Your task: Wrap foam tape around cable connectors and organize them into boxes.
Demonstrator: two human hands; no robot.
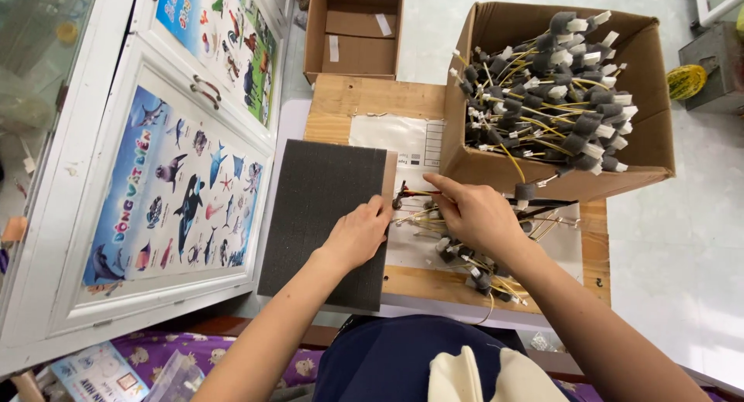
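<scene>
1. Wire pieces, thin yellow leads tipped with small dark foam sleeves and white plug ends [465, 262], lie in a loose scatter on the work board, under and beside the right hand [477, 216]. That hand rests palm down on them, its index finger stretched toward 10 o'clock to a single lead with a dark tip [411, 193]; whether it pinches anything I cannot tell.
2. Left hand [358, 235] sits at 9 o'clock from the scatter, fingers curled over the right edge of a flat dark grey foam sheet [322, 216], pressing on it (a steadying touch, not a full grasp).
3. Progress, as I judge it: the foam sheet carries no leads yet, so the work looks barely begun, with only a small batch out on the board.
4. At 1 o'clock from the right hand, a large brown cardboard box [651, 138] holds a dense heap of the same leads, apparently unhandled.
5. At 12 o'clock stands a smaller open brown cardboard box [318, 37].
</scene>
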